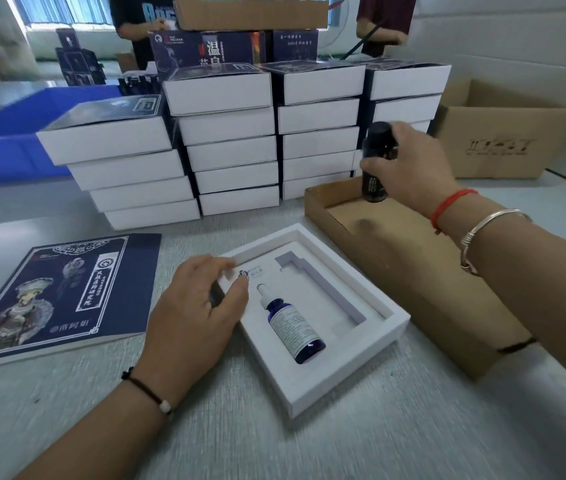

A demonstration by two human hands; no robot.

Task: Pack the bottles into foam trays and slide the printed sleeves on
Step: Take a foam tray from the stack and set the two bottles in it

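Note:
A white foam tray (pixel 371 344) lies on the table in front of me. A blue dropper bottle (pixel 292 325) with a white label lies in its left slot. The right slot (pixel 326 289) holds nothing. My left hand (pixel 195 317) rests on the tray's left edge, and its fingertips pinch a small dark object that I cannot make out. My right hand (pixel 409 168) grips a dark bottle (pixel 376 161) with a black cap, held upright over the far end of a flat cardboard tray (pixel 413 271). A dark blue printed sleeve (pixel 63 296) lies flat to the left.
Stacks of sleeved white boxes (pixel 233 143) stand behind the foam tray. A blue plastic bin (pixel 4 143) sits at the far left and an open cardboard carton (pixel 503 136) at the far right. Two people stand beyond the stacks.

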